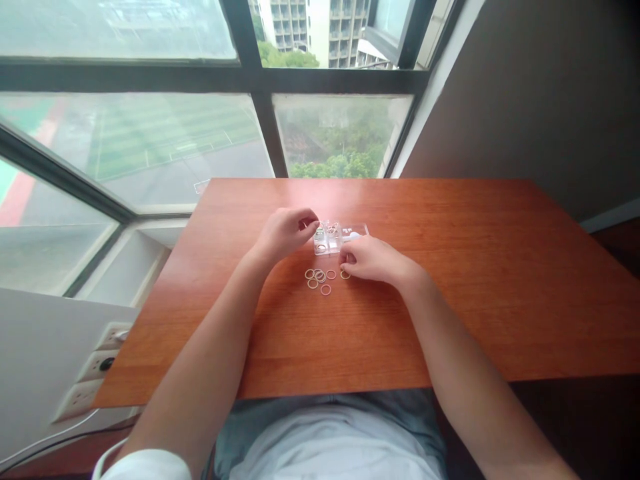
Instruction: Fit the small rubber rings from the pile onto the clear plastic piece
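A small clear plastic box [327, 245] with compartments stands on the table, thin pale rings that look like hair ties inside it. My left hand [286, 233] is at the box's left rim, thumb and fingertips pinched together; whatever they hold is hidden. On the box's right side, my right hand [374, 259] is closed, its fingertips on a yellowish hair tie [345, 275] at the table surface. Several more hair ties lie loose in front of the box, among them a pink hair tie [326, 290] and a pale yellow hair tie [313, 284].
The box's transparent lid [361, 230] extends to the right, partly behind my right hand. The wooden table [475, 280] reaches to a large window [170, 140] at the back and left. Wall sockets [95, 367] with cords are at the lower left.
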Demonstrator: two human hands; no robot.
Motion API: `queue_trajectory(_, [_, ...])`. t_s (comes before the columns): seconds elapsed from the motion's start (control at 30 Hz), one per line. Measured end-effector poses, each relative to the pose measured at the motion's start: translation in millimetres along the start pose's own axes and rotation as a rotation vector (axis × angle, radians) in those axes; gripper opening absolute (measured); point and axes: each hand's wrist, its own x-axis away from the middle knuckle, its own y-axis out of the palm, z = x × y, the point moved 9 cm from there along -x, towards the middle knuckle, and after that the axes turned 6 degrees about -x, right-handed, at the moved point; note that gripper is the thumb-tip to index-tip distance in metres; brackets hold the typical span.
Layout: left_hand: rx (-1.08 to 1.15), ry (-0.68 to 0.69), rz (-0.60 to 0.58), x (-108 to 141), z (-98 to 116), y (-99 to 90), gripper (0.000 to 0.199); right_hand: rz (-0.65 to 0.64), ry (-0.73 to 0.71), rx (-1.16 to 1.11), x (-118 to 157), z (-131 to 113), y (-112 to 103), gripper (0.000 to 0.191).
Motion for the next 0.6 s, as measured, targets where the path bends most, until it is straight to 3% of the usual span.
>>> queue_trajectory(0.33, [-0.012,0.018,0.012,0.8,0.1,2.4,0.017,-0.092,-0.024,-0.092,2.8,0.5,4.0,0.010])
queue_trajectory(0.6, [-0.007,0.015,0.006,0.5,0.6,3.5,0.017,0.049,0.042,0.096,0.8,5.1,-3.7,0.012])
